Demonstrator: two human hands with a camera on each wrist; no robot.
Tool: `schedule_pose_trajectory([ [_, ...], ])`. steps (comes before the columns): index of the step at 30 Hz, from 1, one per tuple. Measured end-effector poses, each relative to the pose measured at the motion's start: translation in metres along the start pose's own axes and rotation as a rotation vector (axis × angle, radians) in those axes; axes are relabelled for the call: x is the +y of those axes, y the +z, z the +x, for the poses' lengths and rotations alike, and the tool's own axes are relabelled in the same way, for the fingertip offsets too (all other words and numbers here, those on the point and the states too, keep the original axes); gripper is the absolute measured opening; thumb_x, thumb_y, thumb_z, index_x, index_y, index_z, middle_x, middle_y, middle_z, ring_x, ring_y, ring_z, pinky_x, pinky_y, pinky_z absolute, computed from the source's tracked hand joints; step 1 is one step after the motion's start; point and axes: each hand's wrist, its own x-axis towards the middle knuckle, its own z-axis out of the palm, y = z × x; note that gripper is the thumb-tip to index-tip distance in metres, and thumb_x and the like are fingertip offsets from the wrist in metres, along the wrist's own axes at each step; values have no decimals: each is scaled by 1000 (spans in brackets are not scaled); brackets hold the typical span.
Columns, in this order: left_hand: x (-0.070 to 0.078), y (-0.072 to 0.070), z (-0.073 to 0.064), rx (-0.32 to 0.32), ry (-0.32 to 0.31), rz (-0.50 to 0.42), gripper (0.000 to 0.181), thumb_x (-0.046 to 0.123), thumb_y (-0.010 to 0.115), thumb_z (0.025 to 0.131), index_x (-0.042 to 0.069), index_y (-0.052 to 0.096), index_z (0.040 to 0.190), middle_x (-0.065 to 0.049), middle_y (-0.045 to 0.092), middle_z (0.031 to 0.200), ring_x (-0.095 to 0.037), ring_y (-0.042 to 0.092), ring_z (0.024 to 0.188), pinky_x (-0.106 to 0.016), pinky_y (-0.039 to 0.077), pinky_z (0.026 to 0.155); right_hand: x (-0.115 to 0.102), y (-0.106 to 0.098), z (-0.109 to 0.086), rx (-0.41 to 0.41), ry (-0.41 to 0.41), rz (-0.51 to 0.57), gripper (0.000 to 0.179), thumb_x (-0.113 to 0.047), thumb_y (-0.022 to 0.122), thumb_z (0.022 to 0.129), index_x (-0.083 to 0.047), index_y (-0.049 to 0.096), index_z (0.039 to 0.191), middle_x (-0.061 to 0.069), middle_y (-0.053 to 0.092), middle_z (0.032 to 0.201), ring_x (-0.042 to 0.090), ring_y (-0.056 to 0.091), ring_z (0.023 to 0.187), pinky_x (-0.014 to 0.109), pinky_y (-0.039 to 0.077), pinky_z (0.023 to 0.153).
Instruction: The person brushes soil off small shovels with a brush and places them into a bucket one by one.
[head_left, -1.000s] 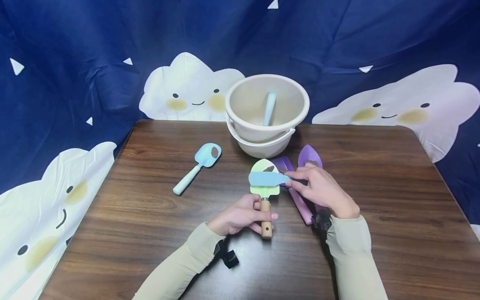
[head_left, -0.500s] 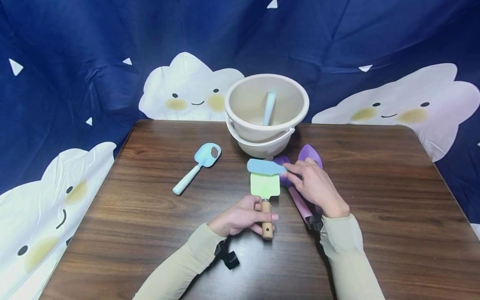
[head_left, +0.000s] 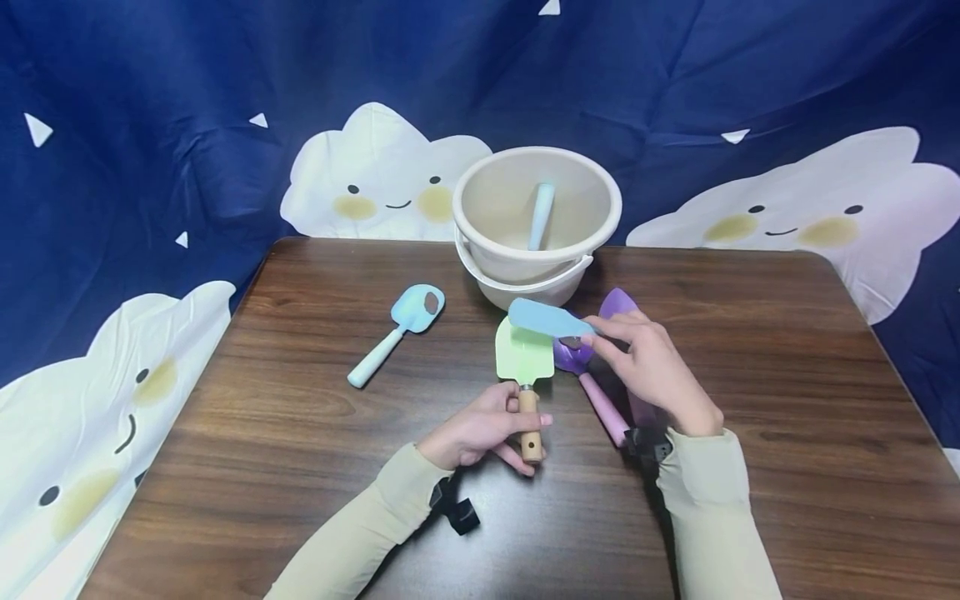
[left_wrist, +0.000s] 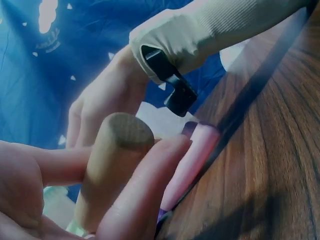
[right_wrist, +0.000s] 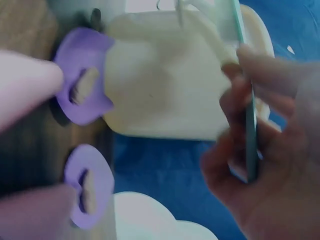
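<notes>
My left hand (head_left: pixel 483 429) grips the wooden handle (left_wrist: pixel 112 165) of a toy trowel with a pale green blade (head_left: pixel 525 360), held blade away from me. My right hand (head_left: pixel 652 367) pinches the narrow end of a flat, light-blue, paddle-shaped piece (head_left: pixel 543 318); in the right wrist view it shows thin and edge-on. Its broad end overlaps the top of the green blade in the head view. Below the right hand lie two purple toy trowels, one blade (head_left: pixel 576 357) with a pink handle (head_left: pixel 602 408), the other blade (head_left: pixel 617 302) partly hidden behind the hand.
Two nested cream buckets (head_left: pixel 510 265) stand at the table's back edge, with a pale blue handle (head_left: pixel 542 217) sticking up inside. A light-blue trowel (head_left: pixel 412 308) lies left on the brown wooden table (head_left: pixel 300 467). A blue cloud-print curtain (head_left: pixel 225 67) hangs behind.
My right hand has moved the light-blue piece away from me, from the middle of the green blade to its tip, and tilted it. My left hand keeps its grip, nearly still.
</notes>
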Motion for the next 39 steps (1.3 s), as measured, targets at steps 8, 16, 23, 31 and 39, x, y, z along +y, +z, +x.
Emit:
schedule_pose_trajectory([
  [8, 1, 2, 0, 18, 10, -52, 50, 2, 61, 91, -10, 29, 127, -24, 54, 98, -28, 67, 67, -44, 61, 57, -3, -11, -6, -248, 21, 69, 27, -16, 69, 89, -11, 71, 116, -9, 67, 84, 9, 48, 83, 22, 42, 71],
  [16, 0, 3, 1, 25, 16, -22, 47, 3, 62, 91, -10, 33, 126, -27, 55, 101, -29, 66, 67, -45, 60, 56, -7, -2, -3, -305, -20, 64, 28, -13, 69, 88, -8, 71, 116, -8, 67, 84, 7, 51, 78, 24, 48, 72],
  [23, -1, 2, 1, 17, 8, -14, 45, 4, 63, 91, -12, 34, 122, -22, 56, 97, -30, 67, 68, -45, 60, 57, -7, 2, -1, -305, 7, 30, 29, -17, 68, 90, -6, 70, 117, 4, 74, 102, 14, 63, 90, 38, 54, 83],
  [31, -3, 3, -1, 19, -7, -4, 30, 5, 64, 90, 0, 38, 104, -29, 56, 105, -31, 68, 70, -45, 61, 58, -4, 5, 0, -244, 68, -42, 29, -19, 68, 90, -9, 70, 117, 6, 73, 102, 18, 57, 89, 39, 51, 79],
  [39, -3, 5, -1, 8, -17, 7, 29, 6, 64, 90, 3, 37, 101, -34, 54, 111, -34, 69, 72, -43, 61, 58, 2, 7, 0, -87, 83, -86, 29, -15, 68, 90, -4, 69, 117, 16, 71, 109, 31, 65, 99, 49, 52, 85],
])
